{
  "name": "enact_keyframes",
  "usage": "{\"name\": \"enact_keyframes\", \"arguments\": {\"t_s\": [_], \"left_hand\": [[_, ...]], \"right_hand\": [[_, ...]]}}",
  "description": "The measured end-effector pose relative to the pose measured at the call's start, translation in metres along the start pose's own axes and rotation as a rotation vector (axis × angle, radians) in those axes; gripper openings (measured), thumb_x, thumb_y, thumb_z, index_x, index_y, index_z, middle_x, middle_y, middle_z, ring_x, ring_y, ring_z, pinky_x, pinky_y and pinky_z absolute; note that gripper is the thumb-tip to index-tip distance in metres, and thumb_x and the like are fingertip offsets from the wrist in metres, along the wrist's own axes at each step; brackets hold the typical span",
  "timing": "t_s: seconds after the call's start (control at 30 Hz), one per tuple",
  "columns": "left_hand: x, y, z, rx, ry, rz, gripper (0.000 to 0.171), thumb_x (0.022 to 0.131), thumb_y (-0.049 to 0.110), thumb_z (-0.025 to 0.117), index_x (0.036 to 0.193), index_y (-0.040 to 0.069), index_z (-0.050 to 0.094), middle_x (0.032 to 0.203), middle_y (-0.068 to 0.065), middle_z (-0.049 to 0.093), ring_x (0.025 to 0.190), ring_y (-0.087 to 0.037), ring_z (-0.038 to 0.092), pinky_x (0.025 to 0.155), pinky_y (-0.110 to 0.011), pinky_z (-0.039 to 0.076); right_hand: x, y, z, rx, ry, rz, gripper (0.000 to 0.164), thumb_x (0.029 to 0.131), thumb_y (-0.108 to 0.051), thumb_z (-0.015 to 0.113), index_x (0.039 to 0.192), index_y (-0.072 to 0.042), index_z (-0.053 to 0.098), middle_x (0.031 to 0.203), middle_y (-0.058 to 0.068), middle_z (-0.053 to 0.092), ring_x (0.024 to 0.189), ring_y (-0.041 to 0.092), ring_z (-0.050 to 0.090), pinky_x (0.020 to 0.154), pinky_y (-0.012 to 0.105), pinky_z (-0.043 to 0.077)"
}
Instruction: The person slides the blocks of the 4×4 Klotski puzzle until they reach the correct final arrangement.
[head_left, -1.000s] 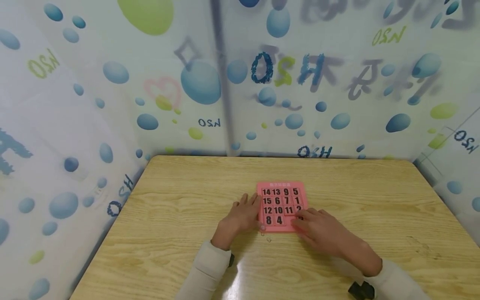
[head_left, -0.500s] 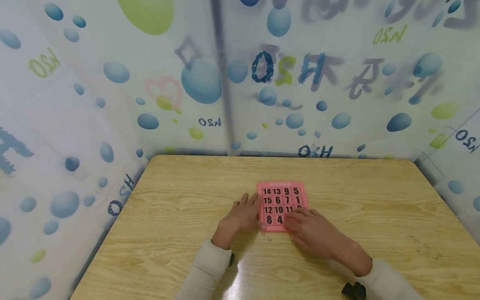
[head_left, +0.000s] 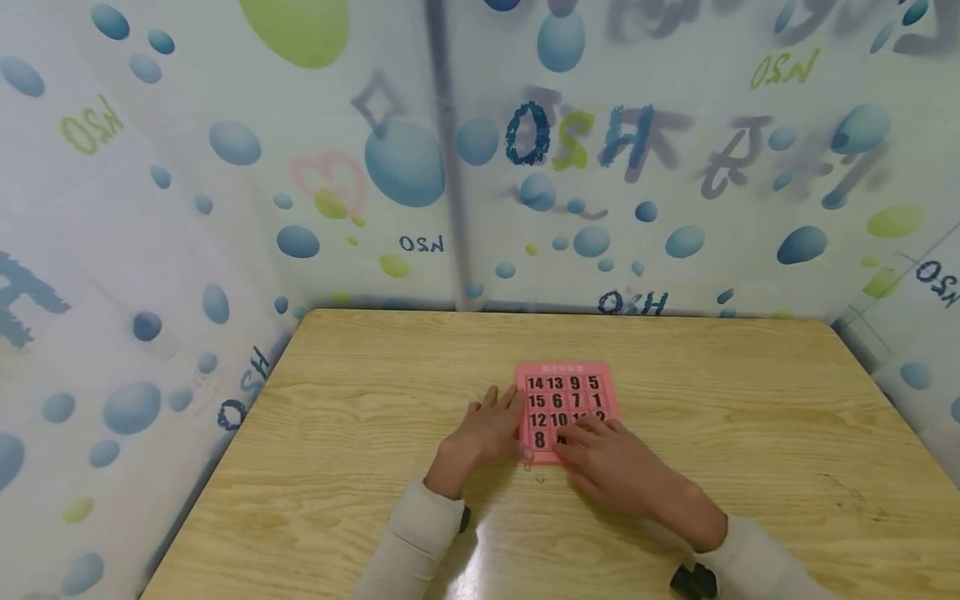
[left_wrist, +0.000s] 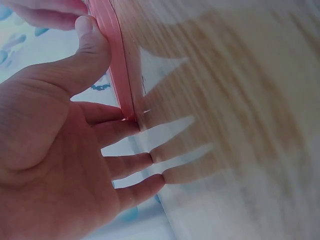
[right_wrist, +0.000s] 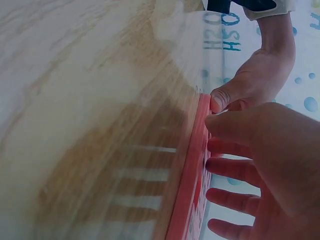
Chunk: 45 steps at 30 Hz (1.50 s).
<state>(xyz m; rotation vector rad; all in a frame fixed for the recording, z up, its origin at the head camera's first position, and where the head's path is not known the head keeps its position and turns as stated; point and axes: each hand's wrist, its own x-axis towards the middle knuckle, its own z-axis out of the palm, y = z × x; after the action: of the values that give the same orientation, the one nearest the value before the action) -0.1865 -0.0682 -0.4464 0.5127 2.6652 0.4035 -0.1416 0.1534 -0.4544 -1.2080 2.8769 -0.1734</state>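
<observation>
A pink number sliding puzzle (head_left: 564, 368) lies flat on the wooden table, its black-numbered tiles facing up. Along its left edge rests my left hand (head_left: 483, 429), fingers stretched out and fingertips down on the tabletop. In the left wrist view the left thumb (left_wrist: 86, 31) lies against the frame's near corner. My right hand (head_left: 617, 462) reaches over the lower right part, its fingertips on the bottom rows around the 4. The right wrist view shows its fingers (right_wrist: 232, 170) nearly straight at the tile face. That hand hides the bottom right tiles.
The wooden table (head_left: 375, 358) reaches back to a wall covering (head_left: 495, 208) printed with blue and green drops. Light sleeves and dark wrist straps (head_left: 693, 579) sit behind the hands.
My right hand has slid left along the puzzle's bottom row, from the right corner to the 4, now largely covered. My left hand has stayed at the left edge.
</observation>
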Motion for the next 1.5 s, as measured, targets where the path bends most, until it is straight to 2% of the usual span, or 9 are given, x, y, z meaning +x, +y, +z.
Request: {"name": "enact_keyframes", "arguments": {"t_s": [0.17, 0.5, 1.5], "left_hand": [[0.001, 0.001, 0.0, 0.004, 0.001, -0.003, 0.095, 0.085, 0.043, 0.072, 0.158, 0.009, 0.022, 0.165, -0.009, 0.02, 0.152, -0.037, 0.013, 0.119, -0.053, 0.022], [0.0, 0.0, 0.0, -0.002, 0.006, -0.006, 0.095, 0.085, 0.043, 0.073, 0.158, 0.009, 0.023, 0.165, -0.01, 0.021, 0.152, -0.037, 0.013, 0.12, -0.053, 0.021], [-0.001, 0.001, 0.0, -0.017, 0.003, 0.001, 0.096, 0.085, 0.041, 0.074, 0.159, 0.009, 0.021, 0.165, -0.009, 0.019, 0.152, -0.037, 0.011, 0.12, -0.053, 0.02]], "right_hand": [[0.0, -0.001, 0.001, -0.02, 0.007, -0.011, 0.038, 0.098, -0.031, 0.06, 0.132, -0.016, 0.066, 0.137, 0.005, 0.06, 0.125, 0.032, 0.054, 0.1, 0.057, 0.045], [-0.004, 0.0, -0.003, 0.006, -0.031, 0.031, 0.037, 0.098, -0.031, 0.059, 0.132, -0.017, 0.066, 0.139, 0.004, 0.059, 0.126, 0.032, 0.054, 0.098, 0.058, 0.046], [-0.02, 0.009, -0.008, 0.059, -0.036, 0.079, 0.038, 0.098, -0.029, 0.06, 0.132, -0.014, 0.065, 0.14, 0.005, 0.057, 0.127, 0.031, 0.052, 0.096, 0.058, 0.047]]}}
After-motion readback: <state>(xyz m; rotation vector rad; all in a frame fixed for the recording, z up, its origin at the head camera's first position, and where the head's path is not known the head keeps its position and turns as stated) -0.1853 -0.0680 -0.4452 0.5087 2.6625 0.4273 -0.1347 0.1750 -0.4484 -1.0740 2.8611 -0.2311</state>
